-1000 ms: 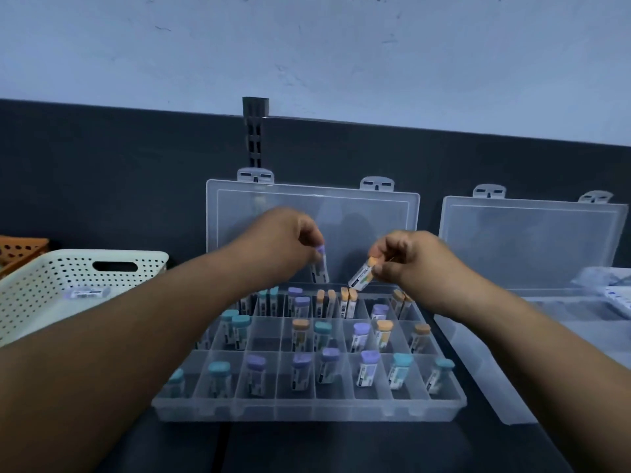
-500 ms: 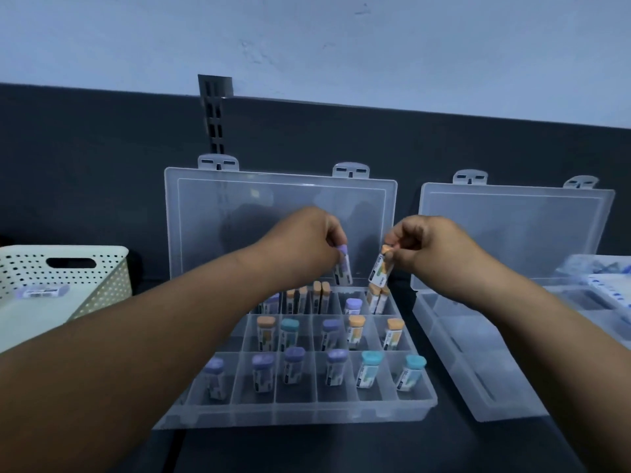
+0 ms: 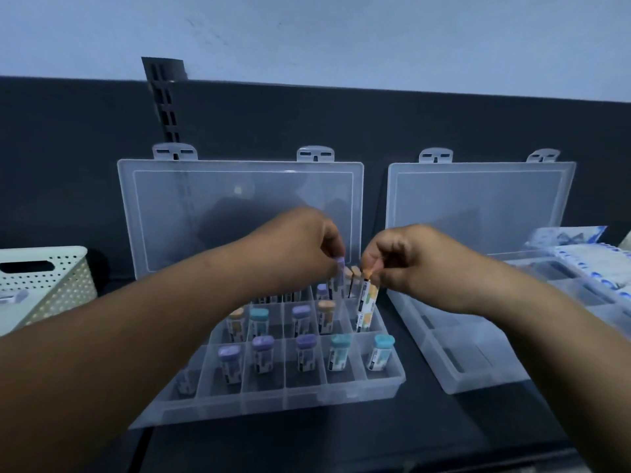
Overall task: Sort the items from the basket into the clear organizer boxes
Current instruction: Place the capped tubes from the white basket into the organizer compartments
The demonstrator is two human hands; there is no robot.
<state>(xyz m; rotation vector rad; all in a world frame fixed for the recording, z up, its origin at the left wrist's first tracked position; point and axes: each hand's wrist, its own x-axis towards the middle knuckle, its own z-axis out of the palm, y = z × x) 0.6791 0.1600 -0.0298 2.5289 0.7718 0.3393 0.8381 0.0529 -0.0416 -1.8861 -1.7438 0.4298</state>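
Observation:
My left hand pinches a purple-capped tube by its top, upright over the back row of the left clear organizer box. My right hand pinches an orange-capped tube, held upright over a compartment at the box's back right. Several tubes with purple, teal and orange caps stand in the box's compartments. A second clear organizer box lies open on the right. The white perforated basket is at the far left, with one tube showing in it.
Both box lids stand upright against the dark back wall. A tray of small packaged items lies at the far right. A slotted black bracket rises on the wall behind the left box.
Both hands have lowered their tubes toward the back right of the left box. The orange-capped tube went from tilted to upright. The view has shifted right, so the basket slid to the left edge.

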